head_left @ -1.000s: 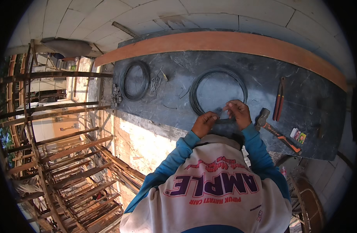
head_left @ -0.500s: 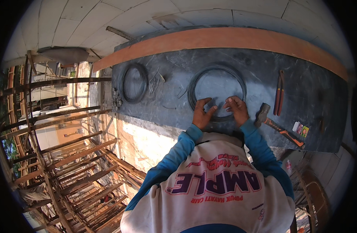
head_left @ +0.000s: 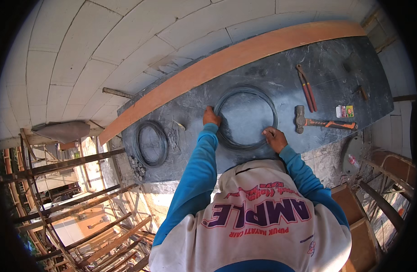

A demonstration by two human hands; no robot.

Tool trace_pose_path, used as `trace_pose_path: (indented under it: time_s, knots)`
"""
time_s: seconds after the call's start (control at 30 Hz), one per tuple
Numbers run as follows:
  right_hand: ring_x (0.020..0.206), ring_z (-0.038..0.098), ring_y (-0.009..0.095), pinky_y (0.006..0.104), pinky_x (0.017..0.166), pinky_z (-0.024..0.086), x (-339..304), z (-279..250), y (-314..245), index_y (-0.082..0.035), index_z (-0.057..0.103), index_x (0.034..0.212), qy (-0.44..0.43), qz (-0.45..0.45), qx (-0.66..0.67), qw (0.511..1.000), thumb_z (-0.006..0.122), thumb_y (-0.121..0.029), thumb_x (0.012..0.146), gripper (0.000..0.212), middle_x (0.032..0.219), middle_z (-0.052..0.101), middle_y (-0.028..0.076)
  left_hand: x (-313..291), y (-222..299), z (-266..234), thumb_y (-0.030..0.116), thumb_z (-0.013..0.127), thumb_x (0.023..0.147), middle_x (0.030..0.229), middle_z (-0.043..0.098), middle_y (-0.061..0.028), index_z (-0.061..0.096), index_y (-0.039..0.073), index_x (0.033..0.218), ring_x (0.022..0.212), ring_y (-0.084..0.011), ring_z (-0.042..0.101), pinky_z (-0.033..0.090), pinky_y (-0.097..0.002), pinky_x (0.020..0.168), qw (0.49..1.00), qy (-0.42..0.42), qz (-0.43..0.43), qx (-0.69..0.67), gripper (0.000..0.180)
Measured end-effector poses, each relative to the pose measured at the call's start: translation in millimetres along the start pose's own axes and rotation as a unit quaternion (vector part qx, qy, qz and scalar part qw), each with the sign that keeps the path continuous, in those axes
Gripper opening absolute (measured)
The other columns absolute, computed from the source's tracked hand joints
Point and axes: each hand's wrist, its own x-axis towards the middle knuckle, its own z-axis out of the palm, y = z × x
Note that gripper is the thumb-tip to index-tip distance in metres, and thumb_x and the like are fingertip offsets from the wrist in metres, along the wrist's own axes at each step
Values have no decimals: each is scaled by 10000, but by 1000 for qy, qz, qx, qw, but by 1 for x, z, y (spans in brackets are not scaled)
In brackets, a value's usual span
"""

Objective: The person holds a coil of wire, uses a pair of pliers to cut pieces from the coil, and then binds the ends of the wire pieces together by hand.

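Note:
A large coil of thin dark wire (head_left: 247, 89) lies flat on a dark tabletop (head_left: 292, 156) before me. My left hand (head_left: 211, 117) is at its left side, fingers closed around the rim. At the near right part of the ring, my right hand (head_left: 275, 138) has its fingers pressed together, tips just inside the ring. Whatever those fingertips pinch is too small to tell. Left of the big coil rests a smaller wire coil (head_left: 163, 144), with a bunch of short wire pieces (head_left: 173, 138) beside it.
To the right lie red-handled pincers (head_left: 307, 88), a hammer (head_left: 326, 123) and a small colourful pack (head_left: 344, 111). An orange-brown board (head_left: 235, 54) runs along the far edge. Small grey blocks (head_left: 138, 167) sit at the left corner. Wooden scaffolding (head_left: 81, 158) stands beyond the table's left end.
My left hand has gone from the coil's near side, fingers apart, to its left rim and closed there. My right hand stays at the ring's right side. The whole view has shifted and tilted.

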Motion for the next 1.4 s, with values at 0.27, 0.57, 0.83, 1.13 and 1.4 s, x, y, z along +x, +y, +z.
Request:
trace_pose_path:
  time_s: [0.27,0.57,0.83,1.13,1.4]
  knots:
    - [611,593,217,346,622,461,-6,28,15,-43,644,946,156,-22,-57,986,531,-305,941,285,631,600,100,5,13,-17,202,753,715,1230,527,-190,497,21,1244,1137,-339,522,416,-377,1011,997,-46,40,38,615]
    - [631,613,221,356,642,474,-2,34,17,-69,657,951,219,15,-80,972,543,-299,932,257,655,627,88,3,31,-23,231,752,723,1168,580,-180,528,-3,1174,1095,-320,558,429,-367,974,987,-18,64,144,555]
    - [632,605,188,337,640,472,-11,35,18,-73,664,952,247,32,-56,967,536,-296,938,258,661,624,74,-18,28,-51,60,679,738,953,634,-204,466,-62,1164,756,-251,643,518,-350,678,971,-37,94,-219,492]
    - [642,544,147,313,643,447,-13,28,31,-46,657,947,162,19,-6,987,539,-273,943,256,665,592,50,-112,85,-100,-27,641,773,824,645,-134,424,-120,1228,601,-135,595,488,-249,520,869,-181,219,-405,513]
    - [591,428,70,244,550,356,-39,25,23,-30,643,988,306,-73,150,937,523,-269,966,268,642,497,-20,-172,99,-112,165,727,808,845,646,-158,535,-60,1149,713,-178,618,494,-322,645,916,-89,353,-171,452]
